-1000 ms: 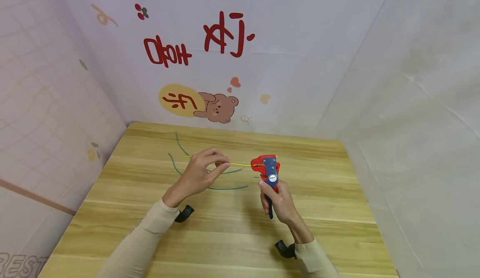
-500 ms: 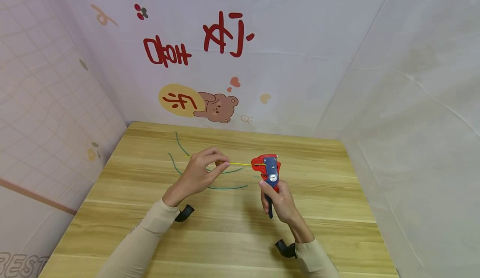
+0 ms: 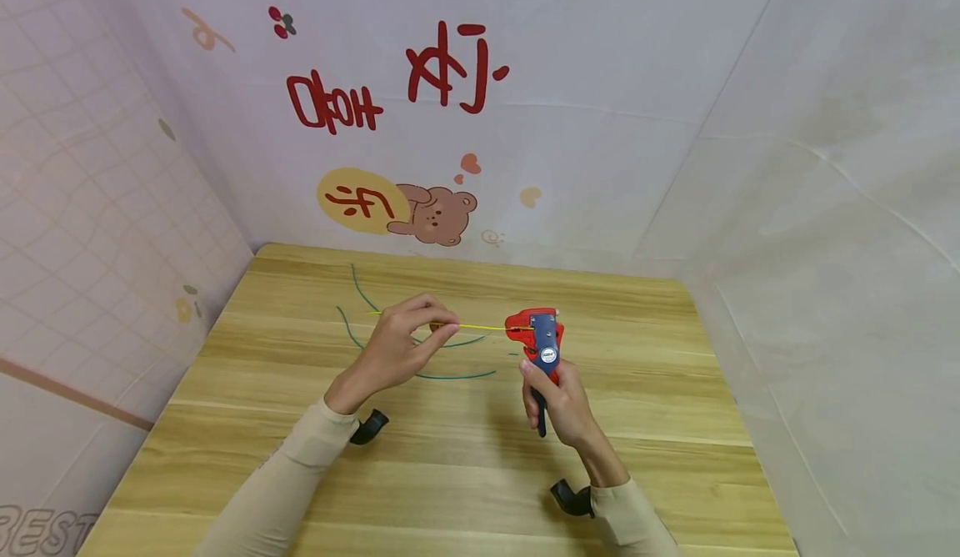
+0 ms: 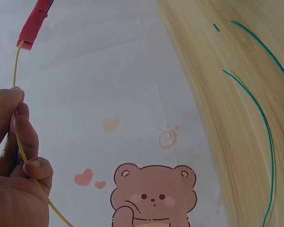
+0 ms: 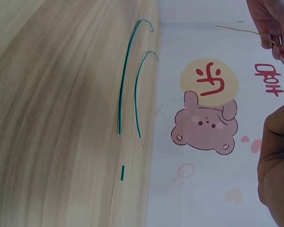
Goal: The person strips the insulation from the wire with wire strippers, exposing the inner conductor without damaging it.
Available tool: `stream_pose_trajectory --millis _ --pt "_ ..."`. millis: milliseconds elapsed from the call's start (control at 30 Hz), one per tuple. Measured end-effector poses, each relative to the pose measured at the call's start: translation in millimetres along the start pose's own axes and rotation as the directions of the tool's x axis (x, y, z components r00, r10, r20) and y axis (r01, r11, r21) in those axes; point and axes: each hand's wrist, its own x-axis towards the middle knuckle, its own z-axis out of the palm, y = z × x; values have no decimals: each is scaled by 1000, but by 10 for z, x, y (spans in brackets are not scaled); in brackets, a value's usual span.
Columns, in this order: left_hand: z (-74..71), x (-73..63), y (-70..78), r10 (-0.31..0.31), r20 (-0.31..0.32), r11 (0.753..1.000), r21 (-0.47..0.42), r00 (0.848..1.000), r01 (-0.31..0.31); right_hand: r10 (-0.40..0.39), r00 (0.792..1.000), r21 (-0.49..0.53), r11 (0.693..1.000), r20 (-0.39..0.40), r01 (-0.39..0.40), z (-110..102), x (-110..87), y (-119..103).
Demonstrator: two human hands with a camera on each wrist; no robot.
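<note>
- As the head view shows, your left hand (image 3: 397, 347) pinches the yellow wire (image 3: 483, 327) above the table (image 3: 450, 474), and your right hand (image 3: 561, 407) grips the wire stripper (image 3: 546, 340), its red head taking the wire.
- Left wrist: 2 green wires (image 4: 271, 146) lie on the table.
- Right wrist: 1 short green piece (image 5: 122, 172) lies near them.

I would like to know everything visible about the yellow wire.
The yellow wire is thin, smooth and plastic-looking, gently bent. The left hand pinches it above the table. One end enters the red-and-blue tool; the other sticks out past the hand, free. Whether the inserted tip is bare cannot be told.
</note>
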Motion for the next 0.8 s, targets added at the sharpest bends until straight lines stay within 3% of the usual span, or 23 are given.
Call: stream_pose_trajectory --millis 300,800 --pt "-117 -39 -50 -34 -39 999 40 999 35 -18 999 81 996 -48 22 -139 -18 -3" --pt "-93 -62 -83 -47 -17 998 32 999 47 -22 999 14 1000 -47 22 -167 -20 17"
